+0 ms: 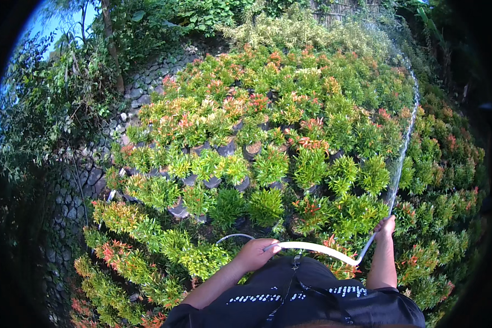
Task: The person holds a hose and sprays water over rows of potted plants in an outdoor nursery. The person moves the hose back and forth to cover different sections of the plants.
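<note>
A pale garden hose [311, 246] runs across the front of my body between both hands. My left hand [258, 252] is closed around it near the waist, and a further stretch of hose curves away behind that hand. At the right, my right hand [385, 227] grips the hose close to its outlet, with the arm reaching forward. Between the hands the hose sags and bends sharply upward. From the outlet a stream of water [408, 135] arcs up and away, breaking into spray over the far plants. The fingertips of the right hand are partly hidden.
Rows of potted shrubs [270, 164] with green and red leaves surround me, many in black grow bags [227, 147]. A stone wall [143, 88] borders the left, beside a tree trunk [111, 45]. A bamboo fence [340, 10] stands at the back.
</note>
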{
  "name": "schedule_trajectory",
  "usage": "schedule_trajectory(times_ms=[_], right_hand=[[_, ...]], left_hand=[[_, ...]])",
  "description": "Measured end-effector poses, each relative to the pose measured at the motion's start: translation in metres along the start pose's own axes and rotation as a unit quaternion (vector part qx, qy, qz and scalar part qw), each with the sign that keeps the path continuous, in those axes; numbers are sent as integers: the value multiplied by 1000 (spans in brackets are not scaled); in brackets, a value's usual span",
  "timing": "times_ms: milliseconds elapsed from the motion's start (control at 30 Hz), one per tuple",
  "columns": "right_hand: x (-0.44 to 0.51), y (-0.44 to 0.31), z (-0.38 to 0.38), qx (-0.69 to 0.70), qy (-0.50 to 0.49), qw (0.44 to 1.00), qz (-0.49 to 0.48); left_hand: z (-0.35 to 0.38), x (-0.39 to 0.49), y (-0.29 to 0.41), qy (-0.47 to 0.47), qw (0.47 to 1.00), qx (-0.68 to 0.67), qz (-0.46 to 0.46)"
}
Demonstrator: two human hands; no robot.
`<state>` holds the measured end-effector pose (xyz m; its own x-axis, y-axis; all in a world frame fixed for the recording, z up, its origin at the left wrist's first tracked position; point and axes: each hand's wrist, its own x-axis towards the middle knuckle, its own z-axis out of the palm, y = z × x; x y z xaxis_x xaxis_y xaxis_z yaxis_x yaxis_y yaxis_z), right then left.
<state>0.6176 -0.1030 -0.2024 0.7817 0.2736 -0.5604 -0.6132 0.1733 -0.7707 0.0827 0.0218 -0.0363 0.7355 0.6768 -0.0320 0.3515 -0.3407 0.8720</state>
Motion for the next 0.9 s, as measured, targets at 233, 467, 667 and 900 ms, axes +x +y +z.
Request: schedule_trajectory(times_ms=[233, 467, 667, 900], right_hand=[[3, 2, 14, 24, 8, 1000, -12], [-5, 2, 33, 53, -9, 998, -29], [0, 8, 38, 69, -7, 997, -14], [6, 0, 34, 38, -7, 999, -6]], left_hand=[[-2, -3, -1, 25, 1000, 9, 12], [-5, -9, 3, 31, 1000, -1, -1], [-4, -14, 6, 25, 999, 20, 3], [3, -15, 8, 24, 1000, 11, -12]])
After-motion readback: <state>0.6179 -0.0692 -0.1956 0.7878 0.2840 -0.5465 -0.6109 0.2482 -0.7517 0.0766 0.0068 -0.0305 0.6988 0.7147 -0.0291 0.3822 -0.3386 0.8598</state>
